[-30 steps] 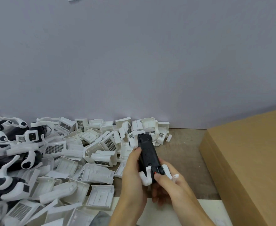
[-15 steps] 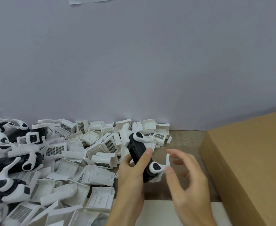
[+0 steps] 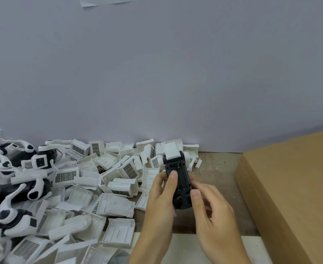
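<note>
In the left hand (image 3: 159, 204), black casing (image 3: 180, 182), right hand (image 3: 213, 214) pinching its near end.

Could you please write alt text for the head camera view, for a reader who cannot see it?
Two hands hold a black plastic part over a table: the left hand grips its side and the right hand pinches its near end. A heap of white plastic shells lies to the left, a cardboard box to the right.

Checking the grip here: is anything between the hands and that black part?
Nothing visible. The left hand holds the black part directly, thumb across its top, and the right hand pinches its near end.
</note>
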Demonstrator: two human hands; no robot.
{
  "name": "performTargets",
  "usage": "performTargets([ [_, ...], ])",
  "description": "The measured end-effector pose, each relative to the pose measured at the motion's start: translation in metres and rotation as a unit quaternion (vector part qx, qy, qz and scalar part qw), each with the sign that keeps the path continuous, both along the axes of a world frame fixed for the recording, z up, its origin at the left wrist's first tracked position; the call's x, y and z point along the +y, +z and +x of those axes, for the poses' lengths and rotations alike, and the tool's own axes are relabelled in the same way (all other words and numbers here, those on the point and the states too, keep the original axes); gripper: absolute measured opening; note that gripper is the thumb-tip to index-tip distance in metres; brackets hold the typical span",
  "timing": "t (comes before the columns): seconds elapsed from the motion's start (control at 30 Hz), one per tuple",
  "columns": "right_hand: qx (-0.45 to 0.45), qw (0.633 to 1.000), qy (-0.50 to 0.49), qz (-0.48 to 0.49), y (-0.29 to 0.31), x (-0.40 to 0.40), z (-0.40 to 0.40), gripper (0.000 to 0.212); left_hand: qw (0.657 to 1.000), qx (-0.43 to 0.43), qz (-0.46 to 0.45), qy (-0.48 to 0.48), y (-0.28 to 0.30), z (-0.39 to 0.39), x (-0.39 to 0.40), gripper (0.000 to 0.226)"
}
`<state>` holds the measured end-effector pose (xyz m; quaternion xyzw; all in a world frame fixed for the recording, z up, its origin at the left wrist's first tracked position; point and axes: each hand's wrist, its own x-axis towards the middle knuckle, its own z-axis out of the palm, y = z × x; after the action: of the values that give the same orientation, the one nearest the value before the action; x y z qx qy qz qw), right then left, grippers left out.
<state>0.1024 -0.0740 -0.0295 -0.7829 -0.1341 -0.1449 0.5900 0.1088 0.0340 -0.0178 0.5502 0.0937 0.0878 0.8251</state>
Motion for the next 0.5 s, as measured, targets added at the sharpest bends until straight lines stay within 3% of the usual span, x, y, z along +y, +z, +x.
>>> performTargets([
  [0.13, 0.01, 1.0, -0.014, -0.011, -0.001, 0.0, -0.001, 0.033, 0.999, -0.028, -0.011, 0.034, 0.01, 0.002, 0.013, 0.043],
  [0.27, 0.03, 0.984, 0.033, -0.173, -0.005, 0.0, -0.001, 0.031, 0.987, -0.072, -0.078, 0.119, 0.018, 0.004, 0.041, 0.043],
  [0.37, 0.061, 0.941, 0.104, -0.317, -0.006, 0.011, -0.005, 0.026, 0.98, -0.085, -0.09, 0.156, 0.017, 0.006, 0.054, 0.037],
  [0.5, 0.088, 0.873, 0.185, -0.444, -0.012, 0.025, -0.007, 0.057, 0.98, -0.089, -0.057, 0.167, 0.016, 0.006, 0.056, 0.035],
])
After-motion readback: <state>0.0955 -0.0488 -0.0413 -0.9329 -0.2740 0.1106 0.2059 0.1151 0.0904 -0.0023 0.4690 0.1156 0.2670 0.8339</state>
